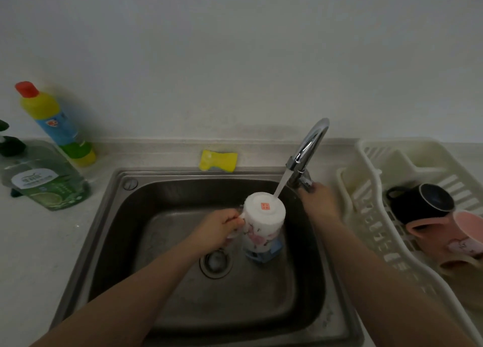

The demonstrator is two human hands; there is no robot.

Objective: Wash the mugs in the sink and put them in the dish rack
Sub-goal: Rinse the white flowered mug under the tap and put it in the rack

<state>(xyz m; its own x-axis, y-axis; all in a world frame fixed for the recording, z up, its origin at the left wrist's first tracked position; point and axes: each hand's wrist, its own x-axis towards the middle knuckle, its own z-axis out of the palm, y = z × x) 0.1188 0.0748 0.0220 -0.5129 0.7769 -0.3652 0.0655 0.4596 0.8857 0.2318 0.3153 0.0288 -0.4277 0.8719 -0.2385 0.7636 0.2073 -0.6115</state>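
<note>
1. Pale wall fills the upper half of the frame, and a light counter (39, 242) runs across the middle with the steel sink (104, 242) sunk into it at lower centre.
2. At the right edge sits the cream dish rack (371, 216), already carrying a dark mug (423, 203) and a pink mug (449, 237), both tipped mouth-down or on their sides.
3. At upper left stand a green soap bottle (47, 184) and a yellow-and-blue bottle (55, 124); a yellow sponge (218, 160) lies on the ledge behind the basin.
4. The faucet (308, 148) arches from right of centre, its stream landing on the upturned base of the floral mug (264, 226), which is held inverted over the basin near the drain (216, 263).
5. The hands are apart: the left hand (219, 231) curls round the mug's handle, and the right hand (317, 200) reaches the faucet base, fingers on or around the lever; I cannot tell whether they truly grip it.
6. The step looks like rinsing the last mug. To do it well, I would turn the mug slowly under the stream so water sheets down every side, then tip the mouth up briefly to flush inside.
7. A wet handle may slip, so a firm hold matters; shutting the water off before carrying the mug across to the free space in the rack would limit drips.
</note>
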